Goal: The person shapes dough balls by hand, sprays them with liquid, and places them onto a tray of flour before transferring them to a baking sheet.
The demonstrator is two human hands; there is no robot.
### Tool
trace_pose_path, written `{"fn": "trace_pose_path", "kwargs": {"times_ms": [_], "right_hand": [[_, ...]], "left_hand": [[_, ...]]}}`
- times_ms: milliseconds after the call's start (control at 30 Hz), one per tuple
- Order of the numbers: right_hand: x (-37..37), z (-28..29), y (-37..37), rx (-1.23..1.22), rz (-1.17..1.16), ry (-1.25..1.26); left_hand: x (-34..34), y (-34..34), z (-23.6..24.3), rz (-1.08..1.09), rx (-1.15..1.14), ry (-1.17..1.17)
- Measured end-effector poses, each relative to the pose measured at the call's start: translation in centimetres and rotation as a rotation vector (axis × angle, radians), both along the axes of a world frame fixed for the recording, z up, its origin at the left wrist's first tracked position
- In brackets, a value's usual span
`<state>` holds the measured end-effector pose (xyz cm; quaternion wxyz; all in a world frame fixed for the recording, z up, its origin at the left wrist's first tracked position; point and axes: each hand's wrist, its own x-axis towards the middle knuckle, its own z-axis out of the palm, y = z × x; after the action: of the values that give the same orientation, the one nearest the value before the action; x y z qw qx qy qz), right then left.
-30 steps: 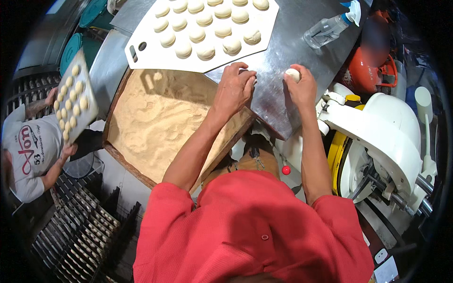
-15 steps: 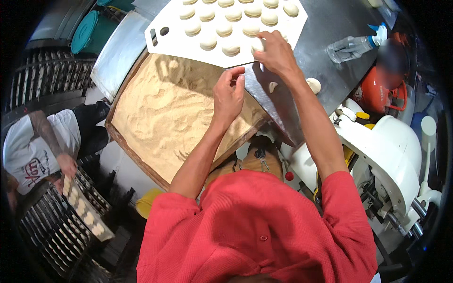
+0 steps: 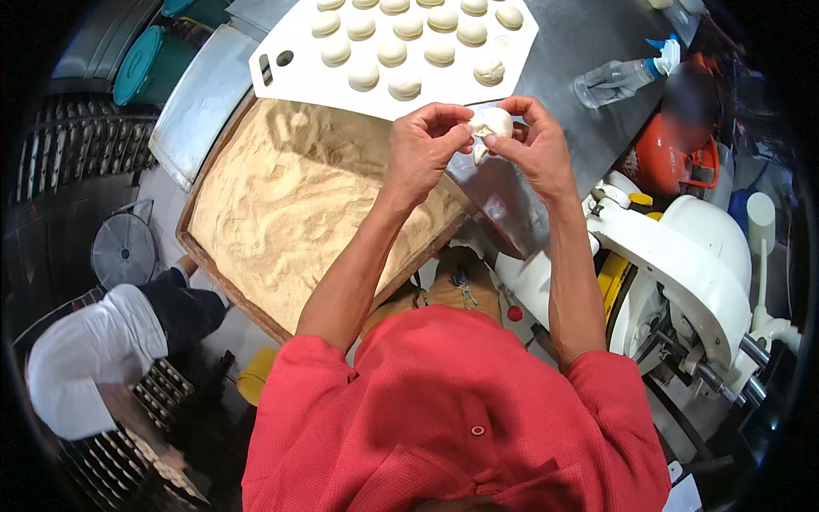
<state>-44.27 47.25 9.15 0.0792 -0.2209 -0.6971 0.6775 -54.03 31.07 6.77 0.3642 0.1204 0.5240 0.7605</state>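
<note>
Between my two hands is a pale dough ball (image 3: 496,122), held just off the near right edge of a white board (image 3: 452,88). My left hand (image 3: 426,154) pinches a flap at the ball's left side, thumb against fingertips. Around its right side curl the thumb and fingers of my right hand (image 3: 542,152). A small pointed bit of dough (image 3: 479,154) shows just beneath; whether it hangs from the ball or lies on the table I cannot tell. Several round dough balls sit in rows on the board, and one lumpier dough ball (image 3: 489,72) lies near its right corner.
A wooden-edged tray (image 3: 230,284) of tan meal (image 3: 264,205) lies below the board. The metal table (image 3: 567,47) carries a spray bottle (image 3: 616,83). White machinery (image 3: 674,256) and a red gas cylinder (image 3: 670,158) stand at right. At left, a co-worker (image 3: 94,358) bends over racks.
My right hand has come off the board toward me with a dough ball, and my left hand has moved up to pinch it. The co-worker has bent lower over the racks.
</note>
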Motion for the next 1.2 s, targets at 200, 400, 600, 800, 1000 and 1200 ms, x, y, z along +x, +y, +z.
{"fn": "trace_pose_path", "kwargs": {"times_ms": [200, 400, 600, 800, 1000, 1200], "right_hand": [[2.6, -0.2, 1.3, -0.338, -0.111, 0.068], [4.9, -1.3, 4.1, -0.316, -0.152, 0.074], [8.4, -2.4, 7.5, -0.487, -0.341, 0.076], [11.1, -5.2, 4.4, -0.323, -0.278, -0.066], [11.4, -5.0, 4.5, -0.269, -0.262, -0.090], [14.5, -5.3, 5.0, -0.137, -0.435, -0.087]], "left_hand": [[0.4, 2.6, -0.5, -0.107, 0.032, -0.162], [1.0, 5.1, 0.0, -0.230, -0.071, -0.020], [-3.5, 4.4, -2.3, -0.155, -0.353, 0.340], [-4.4, 13.5, 0.2, -0.294, -0.497, 0.605], [-6.6, 24.0, 6.9, -0.059, -0.113, 1.043], [1.6, 12.3, -1.1, -0.332, -0.313, 1.402]]}}
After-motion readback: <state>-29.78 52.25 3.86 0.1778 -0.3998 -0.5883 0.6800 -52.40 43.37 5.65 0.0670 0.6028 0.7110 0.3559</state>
